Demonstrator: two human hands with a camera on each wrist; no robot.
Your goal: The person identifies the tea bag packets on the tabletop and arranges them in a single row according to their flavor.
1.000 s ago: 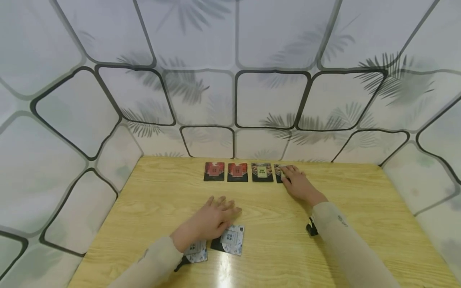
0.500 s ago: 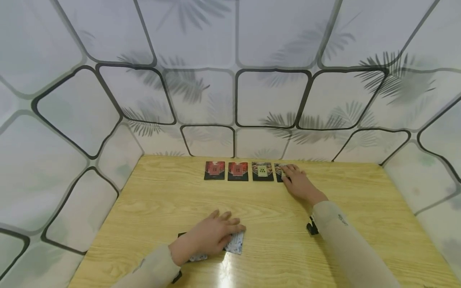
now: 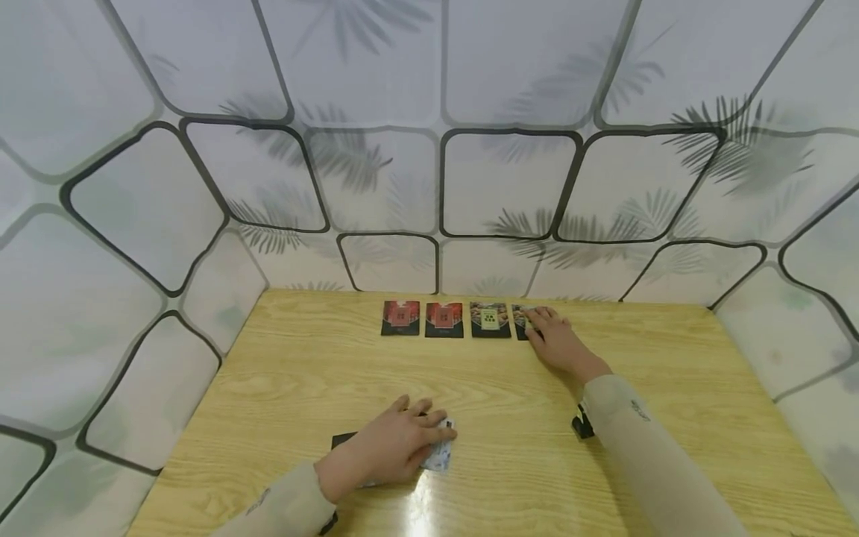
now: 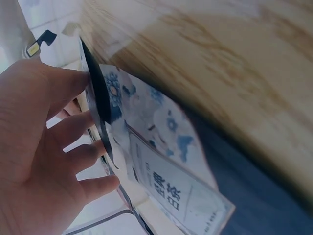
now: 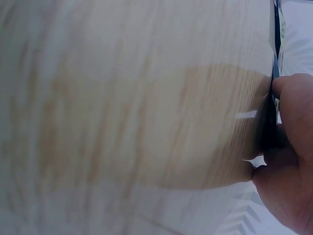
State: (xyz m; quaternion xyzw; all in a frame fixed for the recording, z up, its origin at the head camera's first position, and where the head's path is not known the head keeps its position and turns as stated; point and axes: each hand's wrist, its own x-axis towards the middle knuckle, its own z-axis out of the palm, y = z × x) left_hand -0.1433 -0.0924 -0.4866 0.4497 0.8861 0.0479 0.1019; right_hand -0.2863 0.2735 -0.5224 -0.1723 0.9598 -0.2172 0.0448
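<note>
My left hand, fingers spread and nearly straight, rests over a blue-and-white floral packet on the near table, covering most of it. Under my wrist lies a second such packet, whose black corner shows at the left; the left wrist view shows its printed label. There, the thumb and fingertips touch the farther packet's edge. At the back, my right hand lies with extended fingers on a dark packet, hiding its right part. Beside it sits a packet with a green label.
Two red-and-black packets continue the back row to the left. The wood-grain table meets a patterned fabric wall behind the row and at both sides. A black wrist device hangs under the right cuff.
My left hand has drawn back toward the near edge and now covers more of the right floral packet, which has shifted slightly. My right hand stays on the back-row packet.
</note>
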